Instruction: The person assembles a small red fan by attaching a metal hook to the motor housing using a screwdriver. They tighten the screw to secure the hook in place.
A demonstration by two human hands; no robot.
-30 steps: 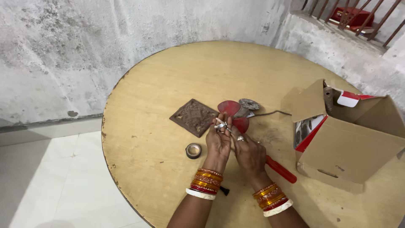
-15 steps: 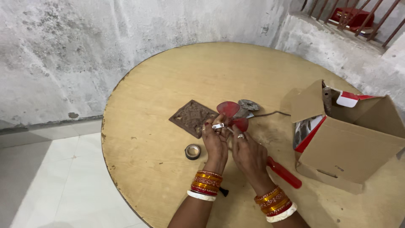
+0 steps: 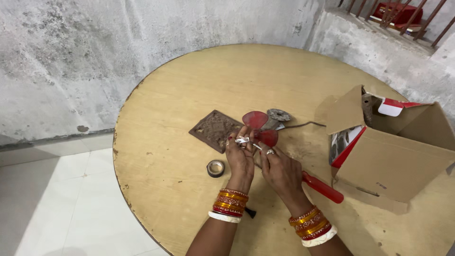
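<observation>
My left hand pinches a small silvery metal piece just beside the red blades of a small fan part. My right hand is closed around a red-handled screwdriver, whose handle sticks out to the right; its tip is hidden between my hands. The fan part has a grey rusty round motor and a thin wire trailing right. Both wrists wear red, gold and white bangles.
A round wooden table holds a brown square embossed plate, a roll of black tape and an open cardboard box at the right. Rough concrete walls stand behind; white floor tiles lie left.
Both hands stay at the fan part with small shifts. The screwdriver handle has swung slightly right and lower; the view has moved a little.
</observation>
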